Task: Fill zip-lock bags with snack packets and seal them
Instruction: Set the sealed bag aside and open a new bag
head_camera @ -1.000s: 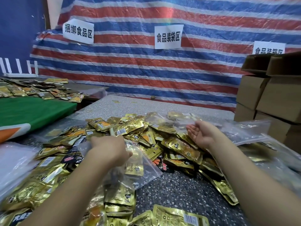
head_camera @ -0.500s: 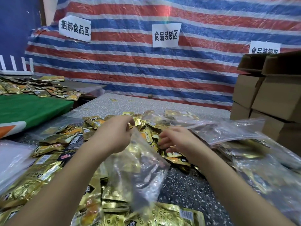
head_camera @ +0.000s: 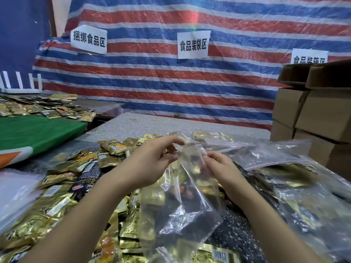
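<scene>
Both hands now meet at the mouth of the clear zip-lock bag (head_camera: 178,204), which hangs upright over the speckled table (head_camera: 190,126) with a few gold packets inside. The left hand (head_camera: 152,164), half a second ago holding the rim alone, still pinches it. The right hand (head_camera: 220,168) has left the loose snack packets (head_camera: 57,204) and now pinches the opposite edge. The mouth looks narrower than before; whether it is sealed cannot be told.
</scene>
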